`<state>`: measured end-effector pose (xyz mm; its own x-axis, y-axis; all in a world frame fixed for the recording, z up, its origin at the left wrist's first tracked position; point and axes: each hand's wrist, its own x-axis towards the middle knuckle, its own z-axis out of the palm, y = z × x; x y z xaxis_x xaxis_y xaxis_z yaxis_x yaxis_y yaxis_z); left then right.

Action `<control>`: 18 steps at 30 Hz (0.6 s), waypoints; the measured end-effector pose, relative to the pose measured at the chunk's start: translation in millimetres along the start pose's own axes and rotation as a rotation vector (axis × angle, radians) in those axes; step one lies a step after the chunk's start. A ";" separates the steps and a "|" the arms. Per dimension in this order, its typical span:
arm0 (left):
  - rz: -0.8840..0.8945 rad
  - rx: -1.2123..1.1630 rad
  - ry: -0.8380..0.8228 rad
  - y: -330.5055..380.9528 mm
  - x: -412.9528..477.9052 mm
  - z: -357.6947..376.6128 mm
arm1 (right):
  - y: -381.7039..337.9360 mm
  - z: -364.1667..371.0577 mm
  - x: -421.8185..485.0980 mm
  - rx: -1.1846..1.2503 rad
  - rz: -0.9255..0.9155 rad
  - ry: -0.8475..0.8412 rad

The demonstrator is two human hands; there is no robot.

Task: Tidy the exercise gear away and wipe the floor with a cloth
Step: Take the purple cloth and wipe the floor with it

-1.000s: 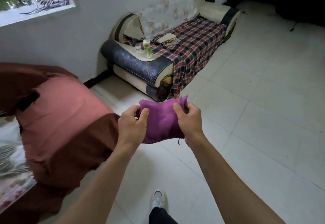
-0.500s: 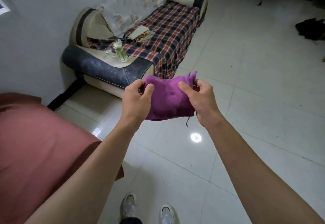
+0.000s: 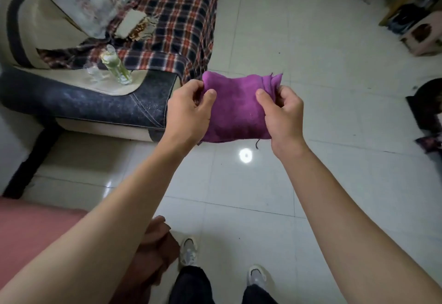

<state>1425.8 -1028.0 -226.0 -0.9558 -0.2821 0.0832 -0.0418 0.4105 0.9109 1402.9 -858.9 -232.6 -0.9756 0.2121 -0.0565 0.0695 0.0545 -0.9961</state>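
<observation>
1. Far to the left of the hands, low in the view, a pink-red cover point(image 3: 35, 236) lies with a brown fold point(image 3: 153, 251) at its near edge.
2. Up and to the left of the left hand stands a sofa point(image 3: 83, 105) with a dark armrest; on the armrest's pale top are a clear bottle point(image 3: 116, 67) of greenish liquid and a small glass point(image 3: 93, 72) just beside it.
3. A plaid blanket point(image 3: 177, 17) covers the sofa seat, and its corner hangs down just behind the left hand.
4. The left hand point(image 3: 189, 112) is closed on the left edge of a purple cloth point(image 3: 235, 110), thumb in front and fingers curled behind.
5. The cloth is held in the air between the two hands, above the white tiled floor point(image 3: 334, 88). It is bunched into a roughly rectangular pad whose long axis runs left to right; its frayed free corner points up beside the right hand, and a loose thread hangs from its lower right edge.
6. The right hand point(image 3: 283, 115) is closed on the cloth's right edge, thumb pressed on the front face.
7. Below the hands, two grey-white sneakers point(image 3: 189, 251) stand on the tiles.
8. Far to the right of the right hand, dark items lie on the floor, too blurred to name.
</observation>
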 end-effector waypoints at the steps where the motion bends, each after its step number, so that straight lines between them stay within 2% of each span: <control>1: -0.002 -0.009 -0.016 -7.8 5.6 -4.6 | 5.6 8.8 1.0 -0.014 -0.002 0.021; 6: -0.014 0.003 -0.060 -44.4 23.5 -11.9 | 35.4 36.3 0.5 -0.071 0.005 0.056; 12: -0.071 0.054 -0.044 -75.3 28.2 2.9 | 73.8 36.8 6.9 -0.294 -0.038 0.033; 18: -0.073 0.033 -0.048 -112.0 44.3 24.9 | 107.3 43.3 25.5 -0.269 -0.018 0.062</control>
<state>1380.9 -1064.9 -334.4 -0.9628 -0.2703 -0.0031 -0.1206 0.4190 0.8999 1376.5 -889.9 -343.9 -0.9631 0.2677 -0.0265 0.1132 0.3141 -0.9426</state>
